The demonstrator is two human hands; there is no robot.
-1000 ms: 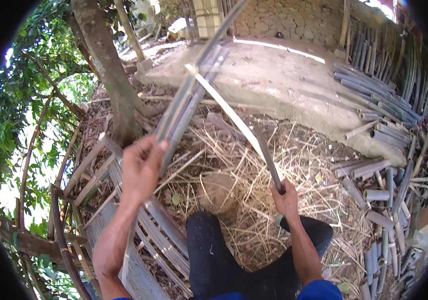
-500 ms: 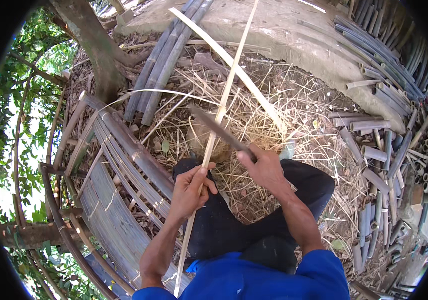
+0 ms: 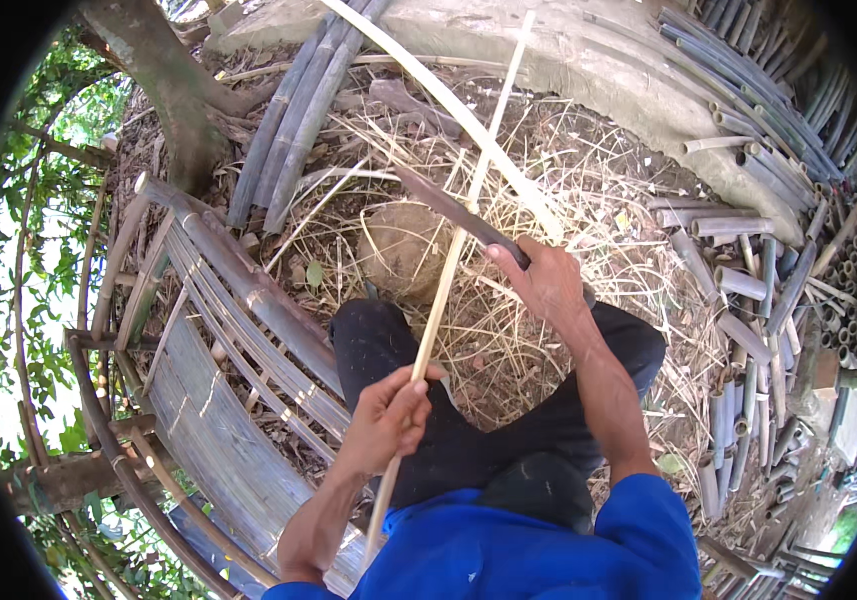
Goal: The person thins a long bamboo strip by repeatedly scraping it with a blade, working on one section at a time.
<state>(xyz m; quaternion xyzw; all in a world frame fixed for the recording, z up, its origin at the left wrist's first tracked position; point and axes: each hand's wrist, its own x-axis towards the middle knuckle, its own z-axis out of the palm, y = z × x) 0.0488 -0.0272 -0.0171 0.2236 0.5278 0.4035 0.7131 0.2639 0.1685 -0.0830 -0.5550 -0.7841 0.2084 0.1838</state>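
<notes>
My left hand (image 3: 389, 418) is closed around a long, pale bamboo strip (image 3: 439, 305) that runs from near my waist up and away to the far middle. In my right hand (image 3: 549, 283) is a knife (image 3: 454, 212) with a long dark blade, gripped by its handle. The blade lies slantwise across the strip, well beyond my left hand, with its tip pointing to the far left. A round wood block (image 3: 401, 250) sits on the ground under the blade, beyond my left knee. Another wide pale strip (image 3: 439, 95) lies beyond, slanting across the far end of the held one.
Thin shavings (image 3: 589, 220) litter the ground around my legs. To the left stands a bamboo bench (image 3: 214, 405), with a tree trunk (image 3: 164, 80) behind it. Grey bamboo poles (image 3: 299, 120) lie at the far left. Cut bamboo tubes (image 3: 739, 225) are heaped along the right.
My right hand and the knife have moved slightly up and right, farther along the strip. My left hand sits a little lower, and a thin curled shaving near the blade has dropped away.
</notes>
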